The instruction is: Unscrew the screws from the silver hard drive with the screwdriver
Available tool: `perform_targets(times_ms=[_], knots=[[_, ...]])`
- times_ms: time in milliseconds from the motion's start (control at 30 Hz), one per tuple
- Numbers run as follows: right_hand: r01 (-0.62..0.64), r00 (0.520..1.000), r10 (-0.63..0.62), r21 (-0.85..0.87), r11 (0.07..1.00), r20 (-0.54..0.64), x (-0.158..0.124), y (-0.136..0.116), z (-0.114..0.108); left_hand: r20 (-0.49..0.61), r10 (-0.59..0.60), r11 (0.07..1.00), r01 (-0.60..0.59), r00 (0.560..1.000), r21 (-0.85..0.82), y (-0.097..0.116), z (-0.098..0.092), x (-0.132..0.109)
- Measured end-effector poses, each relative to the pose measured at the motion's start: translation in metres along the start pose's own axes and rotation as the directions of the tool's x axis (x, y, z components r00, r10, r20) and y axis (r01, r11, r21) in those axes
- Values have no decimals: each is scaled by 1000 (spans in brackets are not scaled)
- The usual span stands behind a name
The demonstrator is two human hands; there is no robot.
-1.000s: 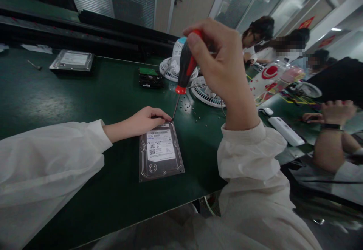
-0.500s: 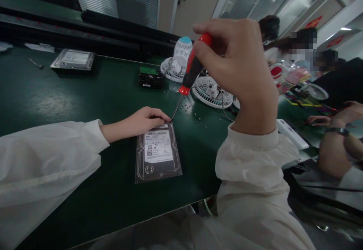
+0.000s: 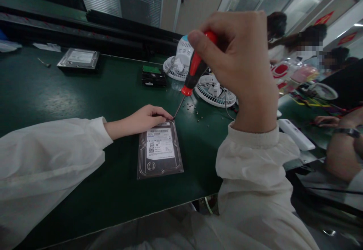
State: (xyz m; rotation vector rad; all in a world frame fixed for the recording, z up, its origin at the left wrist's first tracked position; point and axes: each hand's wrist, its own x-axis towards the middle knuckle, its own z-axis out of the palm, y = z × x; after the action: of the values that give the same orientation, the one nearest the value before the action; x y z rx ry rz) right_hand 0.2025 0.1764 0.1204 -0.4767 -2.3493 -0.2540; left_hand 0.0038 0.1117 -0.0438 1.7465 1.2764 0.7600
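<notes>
A hard drive (image 3: 160,152) with a white label lies flat on the green table (image 3: 113,189). Gripped in my right hand (image 3: 238,53) is a red and black screwdriver (image 3: 195,67), tilted, its tip at the drive's far right corner. My left hand (image 3: 147,118) rests over the drive's far edge, fingertips beside the screwdriver tip, holding the drive; its far edge is partly hidden under the fingers. Several small screws (image 3: 189,106) lie scattered on the table beyond the drive.
Farther back are another hard drive (image 3: 79,59), a black part with a green board (image 3: 153,77) and white fans (image 3: 214,91). A white device (image 3: 296,133) lies to the right, near another person's arm (image 3: 346,144). More people are behind.
The whole view has shifted slightly, moving the scene a little to the right. My right hand has turned a little around the screwdriver handle; the tip stays at the same corner.
</notes>
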Motion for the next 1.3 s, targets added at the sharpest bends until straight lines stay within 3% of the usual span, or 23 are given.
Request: perform_targets(times_ms=[133, 300, 500, 700, 867, 1000, 1133, 1300], knots=[[-26, 997, 21, 53, 998, 80, 0, 0, 0, 3, 13, 1000, -13, 1000, -14, 0, 0, 0], [16, 1000, -16, 35, 999, 2, 1, 4, 1, -2, 27, 999, -27, 1000, -22, -2, 1, 1], [-3, 995, 0, 23, 1000, 96, 1, 7, -3, 1, 28, 1000, -27, 1000, -14, -3, 0, 1], [-7, 1000, 5, 89, 996, 30, 0, 4, -2, 6, 18, 1000, -18, 1000, -16, -3, 0, 1], [-9, 994, -8, 148, 989, 111, 0, 9, -1, 8, 12, 1000, -12, 1000, -17, -1, 0, 0], [-56, 998, 53, 114, 992, 30, 0, 11, 0, 9, 13, 1000, -13, 1000, -13, 0, -1, 0], [7, 1000, -6, 117, 993, -14, 0, 16, 3, 9, 11, 1000, -11, 1000, -5, 1, -1, -1], [-49, 998, 54, 228, 972, -16, -1, 17, 6, 5, 4, 1000, -4, 1000, -5, 0, 0, 0]])
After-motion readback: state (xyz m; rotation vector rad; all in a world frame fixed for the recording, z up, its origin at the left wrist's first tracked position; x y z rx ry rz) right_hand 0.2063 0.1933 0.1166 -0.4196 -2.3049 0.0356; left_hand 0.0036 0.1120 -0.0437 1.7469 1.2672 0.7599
